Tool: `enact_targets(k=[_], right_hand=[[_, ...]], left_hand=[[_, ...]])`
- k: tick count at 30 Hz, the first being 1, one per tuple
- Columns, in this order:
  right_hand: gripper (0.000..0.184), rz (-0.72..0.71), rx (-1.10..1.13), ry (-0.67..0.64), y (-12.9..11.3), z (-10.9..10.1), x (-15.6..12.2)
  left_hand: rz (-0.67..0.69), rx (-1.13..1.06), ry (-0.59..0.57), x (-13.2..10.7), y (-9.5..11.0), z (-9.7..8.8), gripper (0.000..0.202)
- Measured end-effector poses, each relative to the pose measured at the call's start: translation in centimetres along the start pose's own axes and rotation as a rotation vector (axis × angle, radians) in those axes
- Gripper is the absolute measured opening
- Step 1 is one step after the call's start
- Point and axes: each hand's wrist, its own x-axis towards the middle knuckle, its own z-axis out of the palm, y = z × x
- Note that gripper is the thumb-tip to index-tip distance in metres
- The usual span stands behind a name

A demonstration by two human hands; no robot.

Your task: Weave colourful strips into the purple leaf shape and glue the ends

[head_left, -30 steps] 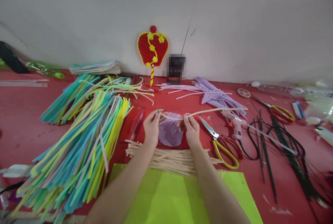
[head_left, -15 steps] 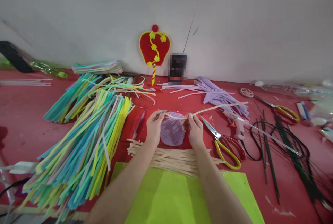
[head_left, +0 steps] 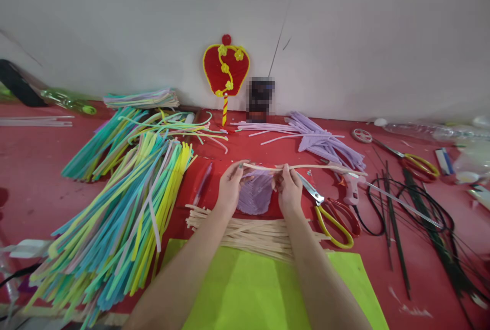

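Observation:
A long cream pipe cleaner [head_left: 317, 167] stretches between my two hands, its free length reaching out to the right. My left hand [head_left: 230, 184] pinches it at its left end. Farther along, my right hand [head_left: 290, 187] grips it between thumb and fingers. Below and between the hands lies a purple fuzzy panel [head_left: 255, 194], its upper part partly covered by the pipe cleaner and fingers. A pile of cream pipe cleaners [head_left: 252, 235] rests under my forearms, just above a yellow-green sheet [head_left: 245, 289].
Large bundles of coloured pipe cleaners [head_left: 126, 222] spread on the left; purple pipe cleaners [head_left: 321, 138] lie behind. Yellow-and-red-handled scissors [head_left: 325, 212] and a glue gun [head_left: 351, 187] are close on the right, near wires and cables. A red fan-shaped ornament [head_left: 226, 69] stands by the wall.
The cream pipe cleaner's right part has dropped from slanting upward to nearly level. Both hands have shifted slightly, still holding it.

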Motion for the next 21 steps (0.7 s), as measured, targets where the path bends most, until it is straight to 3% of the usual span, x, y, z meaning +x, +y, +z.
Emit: enact_targets(k=[11,18,21], right_hand=[[0.03,-0.013,-0.028,-0.008,-0.04,0.06,-0.1],[0.033,0.022,0.021,0.01,-0.2,-0.17,0.07],[0.03,0.035,0.031,-0.012,-0.31,-0.21,0.14]], left_hand=[[-0.046,0.015,0.053,-0.05,0.45,0.33,0.032],[-0.111,-0.039,-0.013,0.07,0.41,0.15,0.028],[-0.111,-0.045,0.014,0.1,0.36,0.19,0.029]])
